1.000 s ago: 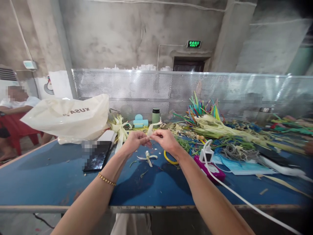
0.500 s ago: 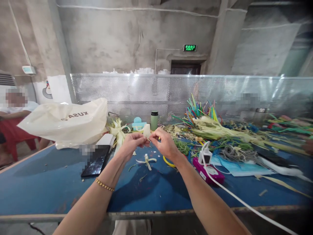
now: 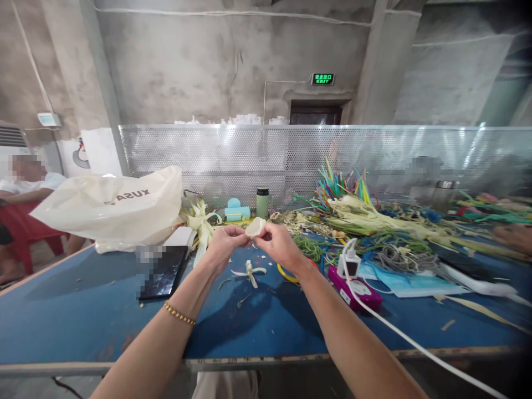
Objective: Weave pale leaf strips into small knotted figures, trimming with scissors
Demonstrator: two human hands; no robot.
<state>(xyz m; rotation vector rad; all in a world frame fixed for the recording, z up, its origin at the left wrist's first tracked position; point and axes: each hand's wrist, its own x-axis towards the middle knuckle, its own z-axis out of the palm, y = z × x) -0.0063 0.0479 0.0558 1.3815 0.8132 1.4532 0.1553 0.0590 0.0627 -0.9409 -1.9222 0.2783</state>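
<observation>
Between my hands is a pale piece of corn husk (image 3: 255,227), its upper part rounded like a petal. My left hand (image 3: 230,241) pinches its lower left edge between thumb and fingers. My right hand (image 3: 277,242) grips it from the other side, thumb and fingertips pressed together. Both hands hover over the blue table (image 3: 137,338), fingertips almost meeting. Just below them lies a small star-shaped husk flower (image 3: 250,272) with several narrow pale petals. A yellow ring (image 3: 287,274) sits partly behind my right wrist.
At left are a cream plastic bag (image 3: 112,208) and a dark tablet (image 3: 166,274). A green bottle (image 3: 262,203) stands at the back. To the right are a long husk bundle (image 3: 374,216), a purple power strip (image 3: 355,293) with a white cable, and a blue face mask (image 3: 419,285).
The husk piece went from a long upright strip with a curled tip to a shorter, rounded shape between my fingers. My hands stay close together, still pinching it.
</observation>
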